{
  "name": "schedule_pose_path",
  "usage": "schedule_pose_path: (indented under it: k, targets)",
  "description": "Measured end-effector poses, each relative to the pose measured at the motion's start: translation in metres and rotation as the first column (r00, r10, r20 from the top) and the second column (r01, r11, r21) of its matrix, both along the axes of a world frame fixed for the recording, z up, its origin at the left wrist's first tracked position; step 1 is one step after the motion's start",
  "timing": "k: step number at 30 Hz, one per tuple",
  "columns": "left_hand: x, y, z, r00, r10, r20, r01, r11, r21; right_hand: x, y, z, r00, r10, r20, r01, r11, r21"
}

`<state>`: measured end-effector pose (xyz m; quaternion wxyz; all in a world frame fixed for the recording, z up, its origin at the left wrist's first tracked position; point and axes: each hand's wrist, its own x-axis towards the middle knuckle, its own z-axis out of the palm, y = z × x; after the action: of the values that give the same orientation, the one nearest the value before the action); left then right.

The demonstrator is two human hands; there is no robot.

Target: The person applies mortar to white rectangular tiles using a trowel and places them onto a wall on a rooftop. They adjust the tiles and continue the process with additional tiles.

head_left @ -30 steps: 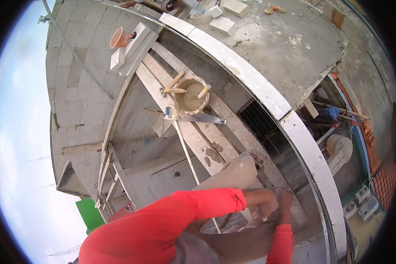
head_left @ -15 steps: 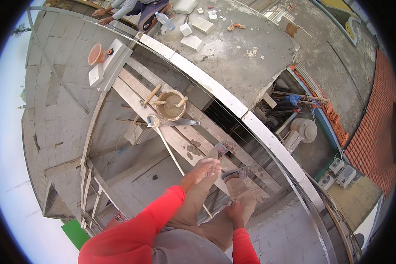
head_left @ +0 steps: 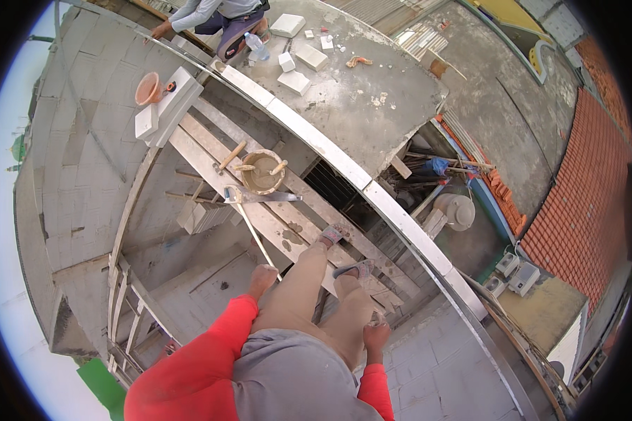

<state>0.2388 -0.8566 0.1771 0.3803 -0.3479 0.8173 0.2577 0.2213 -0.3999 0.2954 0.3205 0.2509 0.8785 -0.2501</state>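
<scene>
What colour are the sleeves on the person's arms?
Bright red sleeves, seen in the head view, reaching to the wrists.

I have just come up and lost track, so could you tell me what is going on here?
A person in red sleeves stands on wooden scaffold planks high beside a grey block wall. The left hand and the right hand hang empty beside the legs. Ahead on the planks sit a round bucket of grey mortar and a metal handsaw. Another person crouches on the concrete roof beyond.
</scene>
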Motion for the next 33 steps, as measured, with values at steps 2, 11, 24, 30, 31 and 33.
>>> schedule_pose_path:
  k: [2, 11, 24, 30, 31, 33]
  targets:
    - [-0.019, 0.004, 0.005, 0.994, 0.041, -0.104, -0.032, 0.996, 0.083, -0.003, 0.013, 0.012, 0.998, -0.060, -0.036, 0.060, 0.998, 0.013]
    - [-0.130, -0.002, 0.062, 0.773, 0.632, 0.050, -0.506, 0.568, 0.649, 0.042, 0.064, 0.032, 0.975, -0.125, -0.184, 0.152, 0.979, 0.138]
    - [0.067, 0.007, 0.128, 0.531, 0.847, 0.016, -0.797, 0.492, 0.350, 0.061, 0.140, -0.066, 0.930, 0.363, 0.064, -0.347, 0.921, -0.177]
    - [0.181, 0.040, 0.112, 0.951, 0.162, -0.262, -0.124, 0.980, 0.156, -0.031, 0.141, -0.048, 0.998, -0.018, 0.054, 0.037, 0.928, -0.370]
    - [0.191, 0.043, 0.106, 0.958, -0.054, -0.281, 0.056, 0.998, -0.001, -0.048, 0.138, -0.039, 0.993, -0.070, 0.099, 0.103, 0.916, -0.388]
    - [0.209, 0.052, 0.095, 0.939, -0.229, -0.258, 0.193, 0.968, -0.158, -0.074, 0.130, -0.019, 0.986, -0.099, 0.137, 0.145, 0.914, -0.379]
